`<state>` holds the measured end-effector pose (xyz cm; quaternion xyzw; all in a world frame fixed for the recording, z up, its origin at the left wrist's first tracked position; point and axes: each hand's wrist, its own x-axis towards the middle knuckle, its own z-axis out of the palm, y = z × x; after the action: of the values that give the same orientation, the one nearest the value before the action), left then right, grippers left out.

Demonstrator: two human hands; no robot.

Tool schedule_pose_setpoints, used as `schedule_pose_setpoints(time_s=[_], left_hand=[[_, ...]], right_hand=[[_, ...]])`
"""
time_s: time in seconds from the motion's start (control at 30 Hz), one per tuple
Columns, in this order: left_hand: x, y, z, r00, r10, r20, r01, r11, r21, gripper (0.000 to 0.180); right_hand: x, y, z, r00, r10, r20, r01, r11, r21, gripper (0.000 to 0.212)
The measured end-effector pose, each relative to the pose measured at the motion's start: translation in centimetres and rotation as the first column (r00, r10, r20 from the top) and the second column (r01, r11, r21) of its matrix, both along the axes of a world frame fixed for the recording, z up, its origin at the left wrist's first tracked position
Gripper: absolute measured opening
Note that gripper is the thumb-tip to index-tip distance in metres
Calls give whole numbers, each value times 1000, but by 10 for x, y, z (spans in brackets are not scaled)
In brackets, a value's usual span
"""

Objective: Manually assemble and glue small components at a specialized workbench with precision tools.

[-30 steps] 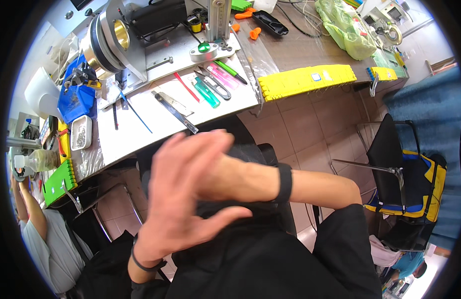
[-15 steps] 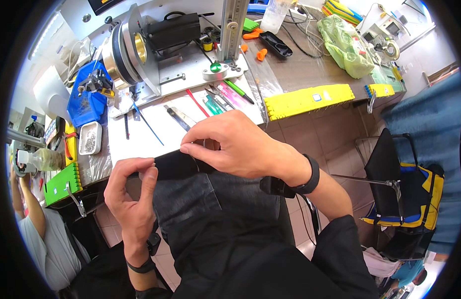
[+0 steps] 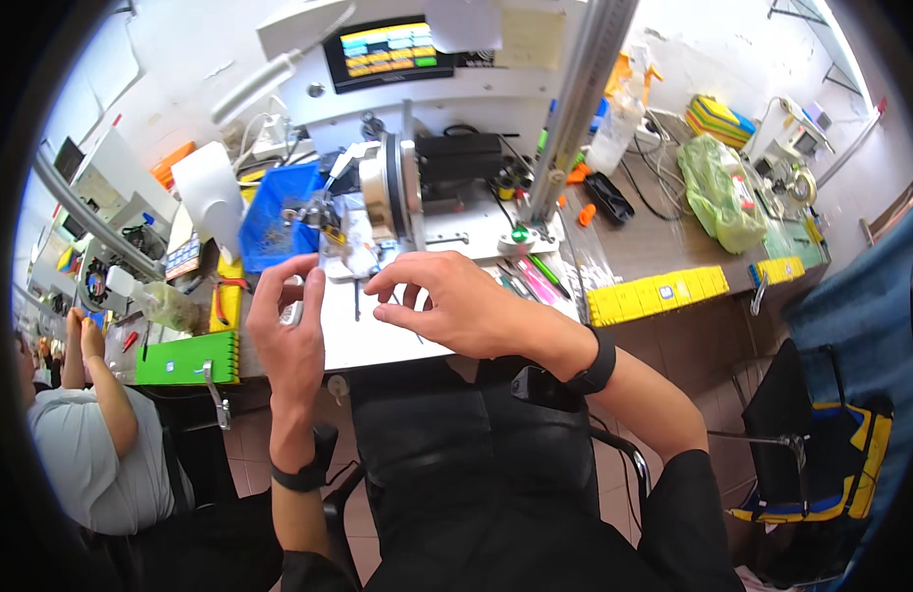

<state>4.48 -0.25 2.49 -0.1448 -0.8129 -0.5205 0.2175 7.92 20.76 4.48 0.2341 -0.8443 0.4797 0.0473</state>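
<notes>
My left hand [image 3: 291, 331] is raised over the front left of the white work surface [image 3: 377, 340], thumb and index fingertips close together. Anything pinched there is too small to make out. Beside it, my right hand [image 3: 466, 306] reaches in from the right, its fingers curled and the thumb apart from the index finger; nothing shows between them. Just beyond both hands is a machine with a round metal disc [image 3: 375, 187]. A blue bin [image 3: 271, 222] with small metal parts stands behind my left hand. A green pen [image 3: 550, 278] and a pink tool [image 3: 535, 281] lie past my right hand.
A metal post [image 3: 580, 109] rises at the machine's right. Yellow strips [image 3: 658, 296] line the bench edge, with a green bag [image 3: 718, 192] behind. At left are a green block [image 3: 188, 357], a clear bottle [image 3: 170, 304] and a seated co-worker [image 3: 101, 454]. A black chair [image 3: 772, 424] stands right.
My view has tilted up, bringing the machine's screen into sight. Both hands are now higher over the work surface. The right thumb and index finger have parted; the left ones have drawn closer together.
</notes>
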Motion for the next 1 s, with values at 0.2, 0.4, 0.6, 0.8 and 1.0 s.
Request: schedule_pose_setpoints(time_s=[0.2, 0.4, 0.6, 0.8, 1.0], left_hand=[[-43, -13, 15, 987, 121, -110, -125, 992, -27, 16], [-89, -6, 19, 928, 34, -372, -152, 944, -292, 32], [-113, 4, 16, 938, -86, -334, -77, 892, -446, 23], [-123, 8, 4, 945, -97, -313, -45, 907, -419, 15], [-120, 7, 4, 929, -103, -354, -67, 897, -437, 9]], right_hand=[[-17, -33, -5, 994, 11, -110, -14, 999, -30, 35], [-44, -46, -12, 987, -75, -141, 54, 988, -145, 29], [-52, -47, -12, 989, -132, -67, 115, 971, -209, 14], [-54, -50, -1, 991, -97, 93, 115, 971, -211, 13], [-55, -48, 2, 989, -80, 122, 107, 966, -235, 13]])
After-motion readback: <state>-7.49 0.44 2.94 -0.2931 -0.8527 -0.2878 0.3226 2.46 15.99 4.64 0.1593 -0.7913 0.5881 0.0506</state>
